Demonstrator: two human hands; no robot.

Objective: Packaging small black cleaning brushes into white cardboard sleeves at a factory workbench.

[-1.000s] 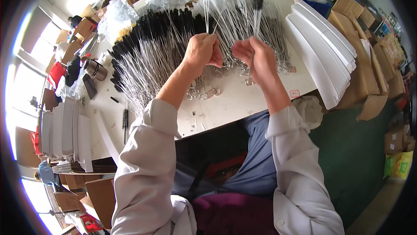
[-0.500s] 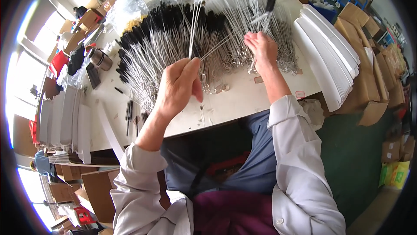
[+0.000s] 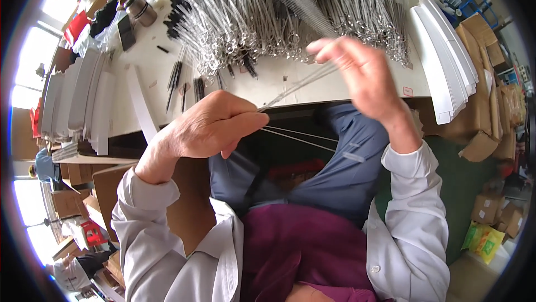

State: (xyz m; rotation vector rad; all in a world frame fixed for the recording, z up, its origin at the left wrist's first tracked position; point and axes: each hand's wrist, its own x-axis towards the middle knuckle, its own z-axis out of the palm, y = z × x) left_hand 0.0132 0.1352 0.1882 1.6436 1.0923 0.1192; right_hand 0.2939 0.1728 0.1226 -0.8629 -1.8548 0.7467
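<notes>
The left hand (image 3: 209, 129) is shut tight on a few thin wire brushes (image 3: 296, 83) above the lap, the right hand (image 3: 360, 73) pinches their far ends, and a big pile (image 3: 268, 17) waits on the table (image 3: 145, 73).

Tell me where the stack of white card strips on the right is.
Head view, right side: the white card stack lies on the table's right end, between the wire brushes and cardboard boxes.

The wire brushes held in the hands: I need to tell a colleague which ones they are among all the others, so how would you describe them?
Start at the white table heaped with wire brushes. Below its near edge, the left hand pinches a few thin wire brushes that slant up to the raised right hand. Unlike the heap, they hang in the air.
</notes>
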